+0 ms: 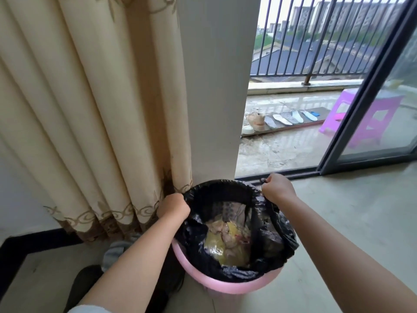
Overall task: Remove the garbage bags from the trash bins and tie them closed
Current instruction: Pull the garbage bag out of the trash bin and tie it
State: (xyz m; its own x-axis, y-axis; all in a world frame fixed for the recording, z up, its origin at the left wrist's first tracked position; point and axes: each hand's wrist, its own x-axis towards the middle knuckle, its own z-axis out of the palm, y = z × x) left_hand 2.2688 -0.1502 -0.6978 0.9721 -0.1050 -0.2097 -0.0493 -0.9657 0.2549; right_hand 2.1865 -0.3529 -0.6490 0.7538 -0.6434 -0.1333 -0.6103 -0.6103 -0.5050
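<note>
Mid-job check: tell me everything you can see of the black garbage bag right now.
The black garbage bag is thin, glossy, crinkled plastic, open at the top and still sitting in the pink trash bin. The left hand and right hand each grip its rim on opposite sides, pulling it up off the bin's edge. Inside lie yellowish wrappers and patterned paper or cloth. It is not yet tied.

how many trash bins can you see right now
1. The pink trash bin stands on the floor by the curtain, lined with a black garbage bag that both hands grip at its rim. Others may be out of view.
</note>
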